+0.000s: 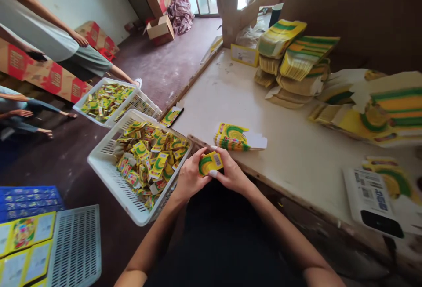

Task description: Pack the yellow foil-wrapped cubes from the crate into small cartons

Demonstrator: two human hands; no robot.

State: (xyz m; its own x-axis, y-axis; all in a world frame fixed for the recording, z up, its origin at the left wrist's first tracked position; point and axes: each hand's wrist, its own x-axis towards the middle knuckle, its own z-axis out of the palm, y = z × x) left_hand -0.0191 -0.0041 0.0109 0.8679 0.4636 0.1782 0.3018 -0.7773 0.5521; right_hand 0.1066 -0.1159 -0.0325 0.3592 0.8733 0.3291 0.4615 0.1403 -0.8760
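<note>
Our left hand (190, 177) and right hand (231, 173) pinch a small yellow carton (211, 163) between them, fingers closed on its ends, beside the white basket (112, 181) of packets, at the table (296, 155) edge.

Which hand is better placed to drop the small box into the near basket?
Left, probably. The left hand sits right beside the near white basket; the right hand is on the table side. Both grip the small yellow box.

Two white baskets (108, 164) (145, 100) of yellow packets on floor. Flat carton stacks (296, 58) on white table (296, 155). Cardboard box (160, 29) near doorway.
</note>
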